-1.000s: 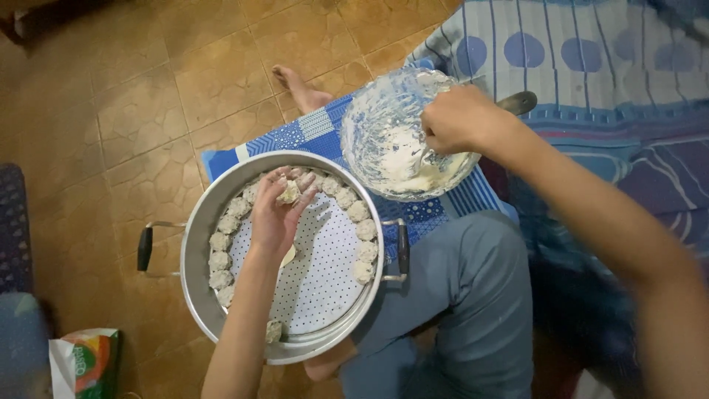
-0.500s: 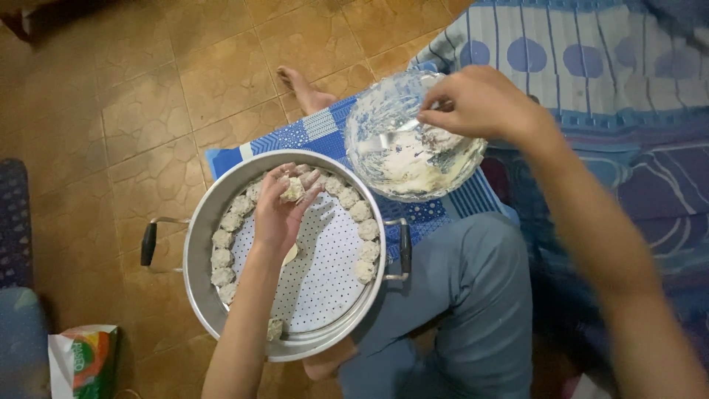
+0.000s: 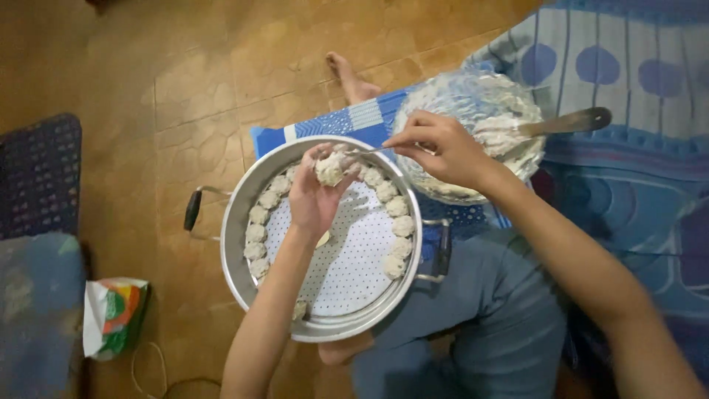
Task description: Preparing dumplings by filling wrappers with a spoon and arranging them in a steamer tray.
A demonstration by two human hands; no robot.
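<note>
— Where does the round metal steamer tray with the perforated floor (image 3: 244, 244) sit?
— On the tiled floor (image 3: 185, 81), over the person's lap. Small pale dumplings (image 3: 402, 226) lie in a ring along its inner wall.
— And the hands?
— The left hand (image 3: 314, 198) is above the tray, a dumpling (image 3: 329, 168) in its grip. The right hand (image 3: 443, 148) is just right of it, touching that dumpling with a thin utensil.
— Behind?
— The clear filling bowl (image 3: 473, 103), with a metal spoon (image 3: 569, 122) in it. A crumpled printed bag (image 3: 112, 316) lies well left.
</note>
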